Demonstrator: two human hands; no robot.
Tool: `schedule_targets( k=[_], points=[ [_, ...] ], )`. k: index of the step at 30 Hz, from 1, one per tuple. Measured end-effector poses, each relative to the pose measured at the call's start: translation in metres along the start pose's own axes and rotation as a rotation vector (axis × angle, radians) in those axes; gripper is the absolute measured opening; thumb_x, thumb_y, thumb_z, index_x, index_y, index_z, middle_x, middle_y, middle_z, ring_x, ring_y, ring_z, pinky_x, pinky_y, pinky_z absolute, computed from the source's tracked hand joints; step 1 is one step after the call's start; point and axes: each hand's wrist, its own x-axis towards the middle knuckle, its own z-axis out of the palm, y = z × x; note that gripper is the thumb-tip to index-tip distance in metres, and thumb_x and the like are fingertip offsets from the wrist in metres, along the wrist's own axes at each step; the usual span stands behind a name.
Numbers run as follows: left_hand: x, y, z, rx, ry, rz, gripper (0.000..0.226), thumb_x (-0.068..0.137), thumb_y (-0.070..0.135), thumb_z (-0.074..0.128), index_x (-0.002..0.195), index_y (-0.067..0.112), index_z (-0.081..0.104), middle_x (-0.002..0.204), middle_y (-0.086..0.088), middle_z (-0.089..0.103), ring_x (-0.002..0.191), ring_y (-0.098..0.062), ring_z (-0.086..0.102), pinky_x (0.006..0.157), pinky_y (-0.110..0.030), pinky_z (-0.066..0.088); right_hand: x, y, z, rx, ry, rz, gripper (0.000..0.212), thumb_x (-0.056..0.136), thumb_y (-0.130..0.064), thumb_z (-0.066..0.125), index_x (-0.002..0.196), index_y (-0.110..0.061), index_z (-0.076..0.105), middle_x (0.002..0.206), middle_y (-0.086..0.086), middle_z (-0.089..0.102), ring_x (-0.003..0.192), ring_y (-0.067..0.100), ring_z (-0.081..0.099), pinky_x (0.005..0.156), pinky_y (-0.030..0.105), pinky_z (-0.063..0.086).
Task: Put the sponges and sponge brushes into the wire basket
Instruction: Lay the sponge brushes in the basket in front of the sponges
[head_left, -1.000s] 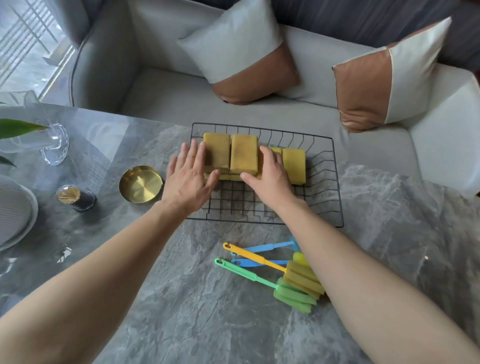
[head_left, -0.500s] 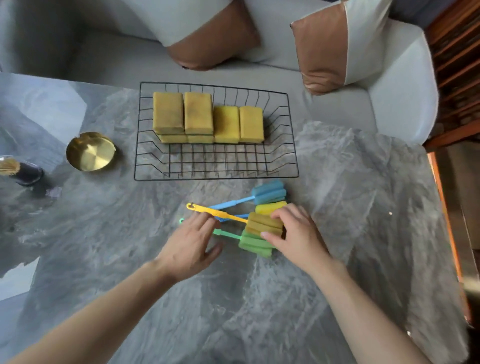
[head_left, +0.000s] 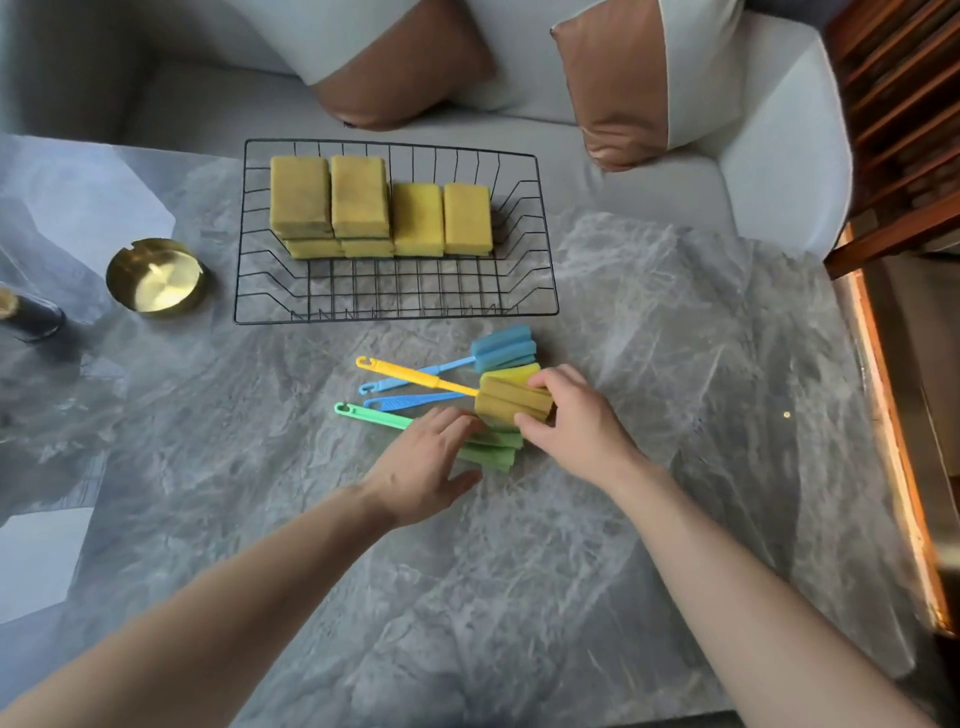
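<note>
A grey marble-veined table (head_left: 649, 364) filled most of the view, glossy enough to carry pale window reflections along its left side. Beyond its far edge stood a light grey sofa (head_left: 769, 156) with two cushions (head_left: 618, 98) in white and brown. Dark wooden slats (head_left: 904, 104) rose at the right, and an orange-lit strip ran along the table's right edge.

The black wire basket (head_left: 540, 270) sat on the table near the sofa. Yellow sponges (head_left: 358, 197) were packed along its far side, the left ones stacked two high; its near half was bare wire. Left of it rested a brass dish (head_left: 155, 278), and a dark bottle (head_left: 31, 317) stood at the left edge.

The sponge brushes (head_left: 501, 349) lay in a crossed heap just in front of the basket, on the table: blue, yellow and green, handles pointing left.

The right hand (head_left: 576, 421) pinched the yellow brush head (head_left: 511, 400), thumb on its near side and fingers over the far end. The left hand (head_left: 426, 465) lay with loosely spread fingers over the green handle (head_left: 371, 414) and green head (head_left: 493, 452); whether it gripped them could not be told.
</note>
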Motion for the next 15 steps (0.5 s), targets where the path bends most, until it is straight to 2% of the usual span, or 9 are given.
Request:
schedule_targets(
  k=[5,8,11,15],
  points=[
    [0.018,0.003,0.009,0.091,-0.056,-0.053,0.056,0.074,0.036,0.079,0.122,0.014,0.060,0.121,-0.004,0.062,0.110,-0.028,0.057,0.093,-0.042,0.048,-0.002,0.012,-0.038,0.084,0.050,-0.067,0.035,0.078,-0.031,0.076,0.111,-0.023,0.065,0.103,-0.009,0.055,0.083,0.010,0.060,0.072,0.019,0.048],
    [0.027,0.003,0.014,0.125,-0.075,-0.099,0.059,0.072,0.028,0.082,0.125,0.014,0.060,0.123,-0.006,0.062,0.113,-0.030,0.056,0.097,-0.042,0.047,0.002,0.017,-0.053,0.105,0.058,-0.081,0.034,0.078,-0.032,0.076,0.110,-0.026,0.066,0.100,-0.011,0.055,0.084,0.006,0.060,0.072,0.016,0.049],
    [0.034,0.003,0.015,0.113,-0.048,-0.132,0.050,0.077,0.019,0.078,0.124,0.011,0.062,0.118,-0.009,0.064,0.110,-0.032,0.056,0.096,-0.041,0.046,0.010,0.017,-0.062,0.117,0.083,-0.107,0.033,0.078,-0.030,0.076,0.109,-0.024,0.067,0.100,-0.010,0.056,0.085,0.004,0.059,0.074,0.014,0.046],
    [0.034,0.005,0.008,0.076,-0.016,-0.153,0.039,0.085,0.018,0.071,0.122,0.011,0.062,0.112,-0.010,0.063,0.107,-0.032,0.055,0.095,-0.040,0.045,0.031,0.008,-0.070,0.146,0.089,-0.138,0.033,0.079,-0.031,0.075,0.110,-0.023,0.067,0.104,-0.008,0.058,0.088,0.004,0.059,0.075,0.013,0.046]
  ],
)
